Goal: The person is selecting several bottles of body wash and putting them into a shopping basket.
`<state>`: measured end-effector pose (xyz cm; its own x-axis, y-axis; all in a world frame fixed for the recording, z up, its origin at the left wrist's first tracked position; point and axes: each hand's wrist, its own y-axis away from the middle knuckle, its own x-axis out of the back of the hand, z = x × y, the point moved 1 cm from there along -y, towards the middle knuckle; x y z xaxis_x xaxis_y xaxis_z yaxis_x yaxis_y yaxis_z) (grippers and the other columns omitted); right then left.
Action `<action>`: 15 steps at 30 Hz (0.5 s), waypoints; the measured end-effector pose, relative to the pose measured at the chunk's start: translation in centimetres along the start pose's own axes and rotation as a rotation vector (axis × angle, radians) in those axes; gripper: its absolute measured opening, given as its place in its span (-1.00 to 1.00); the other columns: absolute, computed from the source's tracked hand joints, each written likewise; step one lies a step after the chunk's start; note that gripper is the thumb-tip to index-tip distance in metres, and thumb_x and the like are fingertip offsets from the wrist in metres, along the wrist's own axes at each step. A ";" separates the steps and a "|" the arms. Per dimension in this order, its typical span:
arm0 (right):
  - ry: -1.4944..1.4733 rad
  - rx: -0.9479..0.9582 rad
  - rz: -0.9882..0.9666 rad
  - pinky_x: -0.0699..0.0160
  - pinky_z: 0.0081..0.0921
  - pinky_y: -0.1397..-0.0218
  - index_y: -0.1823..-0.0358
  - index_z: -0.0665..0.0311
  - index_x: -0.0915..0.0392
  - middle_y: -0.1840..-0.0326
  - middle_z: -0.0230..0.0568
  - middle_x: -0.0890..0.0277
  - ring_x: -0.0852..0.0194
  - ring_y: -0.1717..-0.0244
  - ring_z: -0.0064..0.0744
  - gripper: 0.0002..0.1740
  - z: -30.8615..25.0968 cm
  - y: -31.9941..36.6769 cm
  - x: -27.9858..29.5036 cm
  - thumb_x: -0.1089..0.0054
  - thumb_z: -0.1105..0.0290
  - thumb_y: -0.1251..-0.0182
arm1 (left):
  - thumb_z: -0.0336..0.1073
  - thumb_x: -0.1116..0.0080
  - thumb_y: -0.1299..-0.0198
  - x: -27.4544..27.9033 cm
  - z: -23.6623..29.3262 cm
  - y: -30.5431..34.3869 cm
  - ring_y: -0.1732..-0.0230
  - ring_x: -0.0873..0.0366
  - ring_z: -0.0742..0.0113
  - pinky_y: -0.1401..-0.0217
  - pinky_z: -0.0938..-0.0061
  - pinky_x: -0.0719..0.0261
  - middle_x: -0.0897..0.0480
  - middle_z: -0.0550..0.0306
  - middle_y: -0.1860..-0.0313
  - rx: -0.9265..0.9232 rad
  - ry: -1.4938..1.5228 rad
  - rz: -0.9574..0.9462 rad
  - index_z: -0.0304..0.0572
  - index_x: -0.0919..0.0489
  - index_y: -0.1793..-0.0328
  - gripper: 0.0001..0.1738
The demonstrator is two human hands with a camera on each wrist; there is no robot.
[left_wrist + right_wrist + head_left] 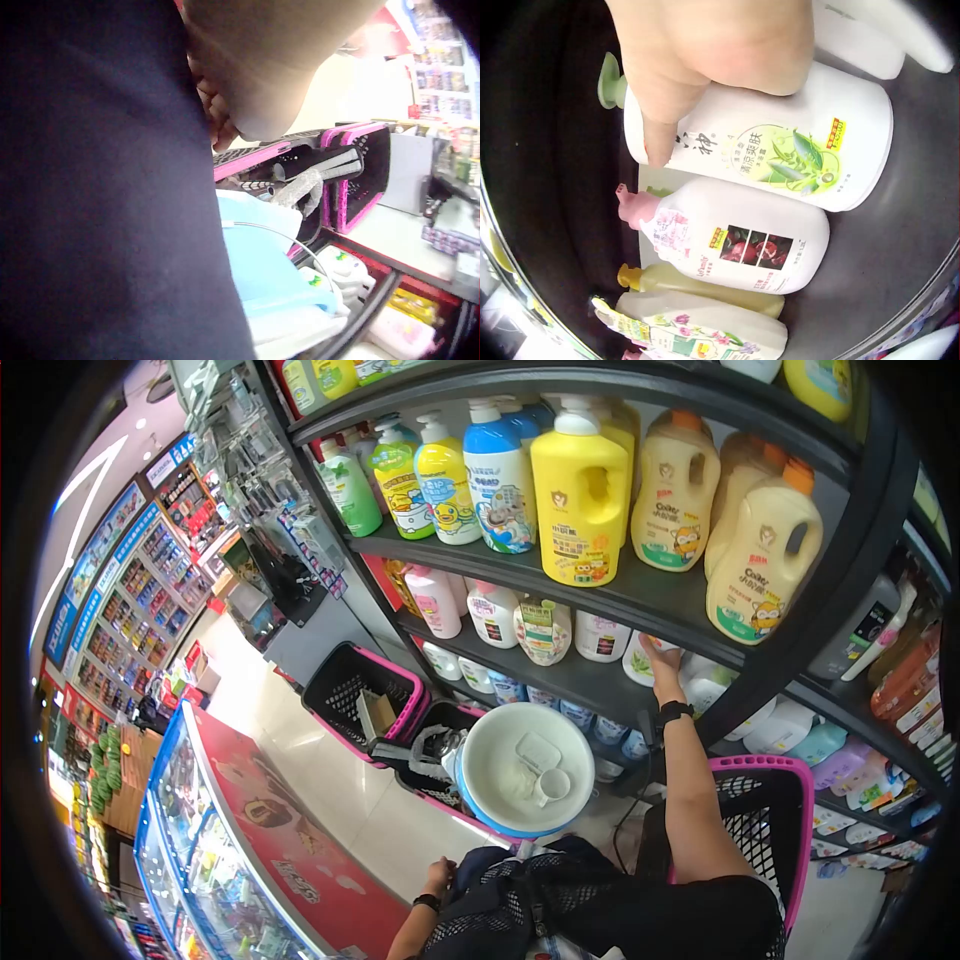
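The right hand [662,665] reaches onto the second shelf and grips a white pump bottle [780,142] with green leaves on its label; in the right wrist view the thumb lies across the bottle's front near the green pump. Beside that bottle stands a white bottle with a pink pump [742,232]. The left hand [438,876] hangs low by the body, away from the shelves, its fingers loosely curled with nothing seen in them. In the left wrist view the left hand [217,112] is partly hidden behind dark clothing.
A white basin [490,800] holding a cup stands on the floor below the shelves. Black baskets with pink rims [425,695] lie beyond it, and another basket [808,810] is at the right. Large yellow bottles [575,510] fill the shelf above. A glass display case [205,840] stands at the left.
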<state>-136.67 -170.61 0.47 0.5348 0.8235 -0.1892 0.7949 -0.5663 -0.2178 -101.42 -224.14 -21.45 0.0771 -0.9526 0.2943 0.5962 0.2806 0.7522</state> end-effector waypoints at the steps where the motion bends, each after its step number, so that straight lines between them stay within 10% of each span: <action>1: 0.062 0.031 0.032 -0.35 -0.52 -0.25 -0.25 0.31 -0.40 -0.17 -0.25 -0.50 -0.46 -0.15 -0.43 -0.31 1.3 -0.9 0.1 -0.51 0.36 -0.08 | 0.00 0.26 -0.40 -0.1 0.3 -0.4 0.49 -0.51 0.31 0.47 0.40 -0.45 -0.66 0.08 0.41 -0.005 0.014 -0.009 -0.33 -0.67 0.20 -0.43; 15: 0.041 -0.076 -0.170 -0.44 -0.50 -0.18 -0.20 0.39 -0.43 -0.13 -0.19 -0.54 -0.50 -0.12 -0.44 -0.39 -1.8 6.0 -0.8 -0.47 0.39 -0.13 | -0.03 0.31 -0.46 1.2 1.8 -4.1 0.67 -0.28 0.33 0.61 0.40 -0.20 -0.43 0.19 0.61 0.042 0.115 -0.202 -0.30 -0.58 0.25 -0.47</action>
<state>-131.82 -174.56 1.06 0.4008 0.9088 -0.1158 0.8934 -0.4157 -0.1702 -105.19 -226.20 -23.14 0.0514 -0.9964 0.0676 0.5754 0.0849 0.8135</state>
